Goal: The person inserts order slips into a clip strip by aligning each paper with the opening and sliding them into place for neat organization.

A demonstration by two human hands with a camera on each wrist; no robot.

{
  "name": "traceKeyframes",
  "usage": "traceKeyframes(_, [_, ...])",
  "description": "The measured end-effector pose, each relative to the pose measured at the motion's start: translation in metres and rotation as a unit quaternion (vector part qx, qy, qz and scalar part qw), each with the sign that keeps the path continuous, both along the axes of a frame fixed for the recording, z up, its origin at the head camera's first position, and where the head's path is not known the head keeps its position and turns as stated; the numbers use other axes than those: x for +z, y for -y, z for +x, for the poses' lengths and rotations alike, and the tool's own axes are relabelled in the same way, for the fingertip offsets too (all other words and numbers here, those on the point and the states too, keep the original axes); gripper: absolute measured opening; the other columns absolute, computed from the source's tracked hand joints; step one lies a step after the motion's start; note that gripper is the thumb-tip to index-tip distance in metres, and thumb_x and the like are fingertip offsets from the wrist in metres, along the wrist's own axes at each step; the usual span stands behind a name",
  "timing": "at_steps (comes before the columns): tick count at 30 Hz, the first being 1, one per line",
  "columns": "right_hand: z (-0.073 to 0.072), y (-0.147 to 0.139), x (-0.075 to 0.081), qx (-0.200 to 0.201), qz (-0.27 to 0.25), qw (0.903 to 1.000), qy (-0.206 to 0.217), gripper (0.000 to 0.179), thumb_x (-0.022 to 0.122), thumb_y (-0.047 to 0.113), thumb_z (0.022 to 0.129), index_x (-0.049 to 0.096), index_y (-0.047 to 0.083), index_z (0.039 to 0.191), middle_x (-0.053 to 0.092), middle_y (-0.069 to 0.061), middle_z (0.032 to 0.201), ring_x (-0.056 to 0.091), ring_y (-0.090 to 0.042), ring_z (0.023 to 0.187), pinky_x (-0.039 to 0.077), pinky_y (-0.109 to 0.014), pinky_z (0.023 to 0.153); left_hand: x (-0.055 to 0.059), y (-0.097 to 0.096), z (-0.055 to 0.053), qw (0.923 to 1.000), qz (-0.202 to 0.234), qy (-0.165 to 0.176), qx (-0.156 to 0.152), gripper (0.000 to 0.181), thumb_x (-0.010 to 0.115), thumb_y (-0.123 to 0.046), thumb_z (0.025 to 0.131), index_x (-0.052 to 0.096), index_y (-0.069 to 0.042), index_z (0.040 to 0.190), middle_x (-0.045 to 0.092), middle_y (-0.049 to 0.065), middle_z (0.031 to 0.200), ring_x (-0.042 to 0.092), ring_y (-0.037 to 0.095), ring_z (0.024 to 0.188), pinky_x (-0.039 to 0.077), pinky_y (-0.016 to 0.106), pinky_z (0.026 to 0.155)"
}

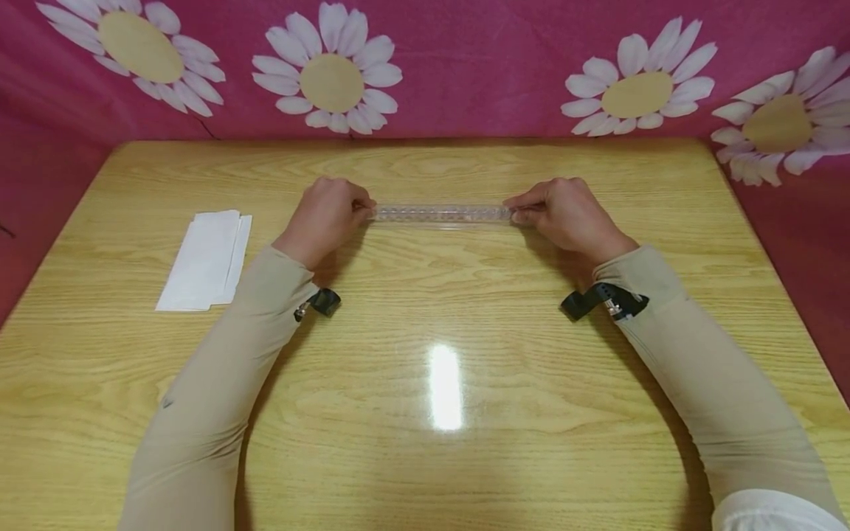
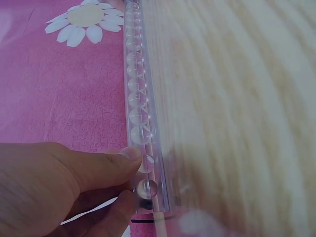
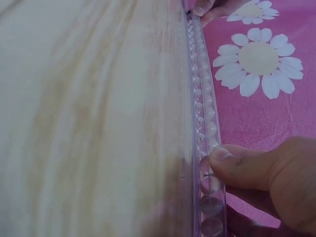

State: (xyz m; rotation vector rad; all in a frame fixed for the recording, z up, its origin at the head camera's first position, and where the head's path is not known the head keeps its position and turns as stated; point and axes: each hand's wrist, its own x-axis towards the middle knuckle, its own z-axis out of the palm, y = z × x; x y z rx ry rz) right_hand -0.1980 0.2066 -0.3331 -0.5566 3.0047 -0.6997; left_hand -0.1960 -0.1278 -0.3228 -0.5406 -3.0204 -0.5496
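Observation:
A long, narrow, clear plastic strip (image 1: 443, 214) with a row of round, bead-like shapes along it lies crosswise between the two hands, toward the back of the table. My left hand (image 1: 330, 219) pinches its left end. The right hand (image 1: 564, 215) pinches the opposite end. In the left wrist view the thumb of the left hand (image 2: 74, 187) presses on the strip (image 2: 139, 98) near its end. The right wrist view shows the right thumb laid on the strip's edge (image 3: 210, 128), with the other fingers partly hidden beneath.
White folded papers (image 1: 199, 262) lie on the wood-grain table (image 1: 425, 457) to the left, beside the left sleeve. A pink cloth with large daisies (image 1: 458, 66) hangs behind the table's back edge. Black straps (image 1: 584, 302) stick out at both wrists.

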Motion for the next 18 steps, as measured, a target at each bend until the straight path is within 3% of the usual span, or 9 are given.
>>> traceKeyframes(7, [0.0013, 0.0027, -0.0001, 0.0, -0.001, 0.9999, 0.013, 0.024, 0.072, 0.017, 0.088, 0.074, 0.018, 0.112, 0.074, -0.009, 0.112, 0.068, -0.025, 0.108, 0.055, -0.044, 0.091, -0.0026, 0.0055, 0.0043, 0.9999, 0.007, -0.009, 0.004, 0.014, 0.071, -0.02, 0.09, 0.077, -0.009, 0.097, 0.077, 0.009, 0.101, 0.07, 0.028, 0.098, 0.054, 0.044, 0.091])
traceKeyframes(18, [0.0048, 0.0042, 0.0052, 0.009, 0.009, 0.9992, 0.039, 0.023, 0.071, 0.02, 0.09, 0.074, 0.02, 0.113, 0.073, -0.008, 0.115, 0.067, -0.024, 0.11, 0.055, -0.042, 0.089, 0.002, 0.0089, 0.0062, 0.9998, 0.003, 0.017, 0.01, 0.015, 0.07, -0.018, 0.09, 0.077, -0.008, 0.099, 0.076, 0.011, 0.105, 0.069, 0.029, 0.101, 0.054, 0.044, 0.092])
